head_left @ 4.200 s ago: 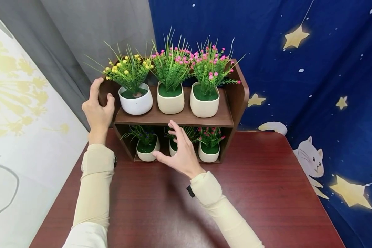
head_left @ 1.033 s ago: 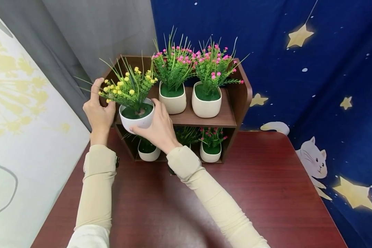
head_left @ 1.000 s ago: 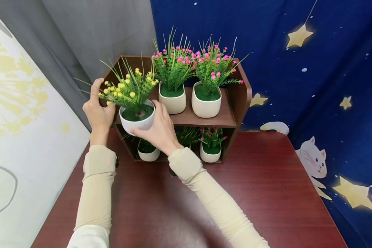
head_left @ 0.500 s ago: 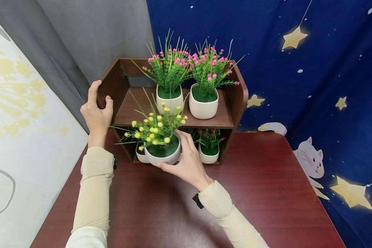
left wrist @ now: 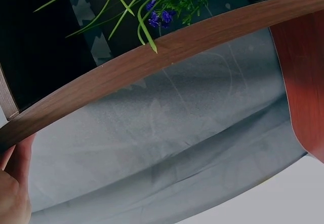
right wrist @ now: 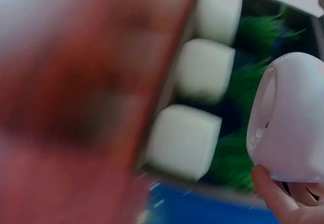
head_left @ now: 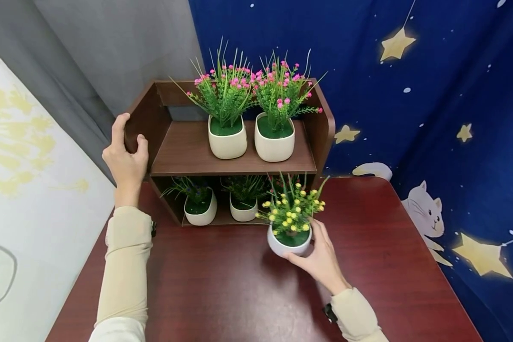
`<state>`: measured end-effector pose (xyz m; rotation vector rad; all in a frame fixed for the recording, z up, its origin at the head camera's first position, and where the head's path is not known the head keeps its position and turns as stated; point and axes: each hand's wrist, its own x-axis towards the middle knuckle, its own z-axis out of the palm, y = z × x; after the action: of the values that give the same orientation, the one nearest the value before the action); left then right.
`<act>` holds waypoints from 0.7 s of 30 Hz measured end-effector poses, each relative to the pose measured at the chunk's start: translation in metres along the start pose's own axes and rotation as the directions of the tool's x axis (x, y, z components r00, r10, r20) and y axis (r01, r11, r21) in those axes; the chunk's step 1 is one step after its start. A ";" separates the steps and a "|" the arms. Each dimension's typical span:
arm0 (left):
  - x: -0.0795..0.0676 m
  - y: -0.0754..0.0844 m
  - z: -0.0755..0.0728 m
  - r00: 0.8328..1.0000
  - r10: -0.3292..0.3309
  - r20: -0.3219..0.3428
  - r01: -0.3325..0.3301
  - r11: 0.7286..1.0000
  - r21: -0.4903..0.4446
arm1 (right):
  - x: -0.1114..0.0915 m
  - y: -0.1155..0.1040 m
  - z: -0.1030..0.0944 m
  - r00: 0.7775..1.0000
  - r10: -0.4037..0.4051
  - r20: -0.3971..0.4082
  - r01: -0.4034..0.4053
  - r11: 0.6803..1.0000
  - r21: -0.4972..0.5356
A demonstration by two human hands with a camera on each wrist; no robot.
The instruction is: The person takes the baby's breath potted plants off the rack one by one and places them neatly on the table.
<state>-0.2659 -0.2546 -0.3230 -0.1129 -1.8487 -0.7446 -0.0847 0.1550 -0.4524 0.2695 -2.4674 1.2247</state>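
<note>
In the head view my right hand [head_left: 322,261] grips a white pot with a yellow-flowered plant [head_left: 289,242] by its right side, off the table in front of the shelf's right end. The right wrist view shows the pot's underside [right wrist: 291,117], with fingertips against it. My left hand [head_left: 127,161] holds the left side panel of the brown two-tier shelf [head_left: 188,164]; in the left wrist view its fingers [left wrist: 20,163] pass behind the panel edge. Two cream pots with pink flowers, one central [head_left: 228,145] and one right [head_left: 275,147], stand on the top tier.
Below, the lower tier holds a left pot [head_left: 201,216], a middle pot [head_left: 243,213] and a right one mostly hidden by the carried plant. The shelf stands at the back of a red-brown table [head_left: 222,285]. A blue star-patterned curtain [head_left: 432,118] hangs behind.
My right hand has taken the yellow-flowered plant off the top tier's left spot and carried it right and forward, down past the upper tier's edge. My left hand stays on the side panel.
</note>
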 end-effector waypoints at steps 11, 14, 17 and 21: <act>0.000 0.001 0.003 1.000 0.027 -0.017 -0.026 1.000 0.004 | -0.028 0.067 -0.037 0.977 0.178 -0.114 -0.189 0.977 -0.096; 0.001 0.002 0.003 0.999 0.025 -0.025 -0.025 1.000 0.003 | -0.026 0.077 -0.045 0.969 0.193 -0.151 -0.208 0.974 -0.090; 0.001 0.002 0.003 0.999 0.021 -0.033 -0.021 1.000 0.006 | -0.022 0.085 -0.051 0.963 0.195 -0.184 -0.214 0.973 -0.087; 0.001 0.001 0.003 0.999 0.015 -0.034 -0.015 1.000 0.013 | -0.017 0.092 -0.055 0.955 0.199 -0.218 -0.222 0.971 -0.085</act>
<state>-0.2683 -0.2524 -0.3223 -0.1052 -1.8183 -0.7199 -0.0867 0.2547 -0.4960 -0.1497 -2.4137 1.1296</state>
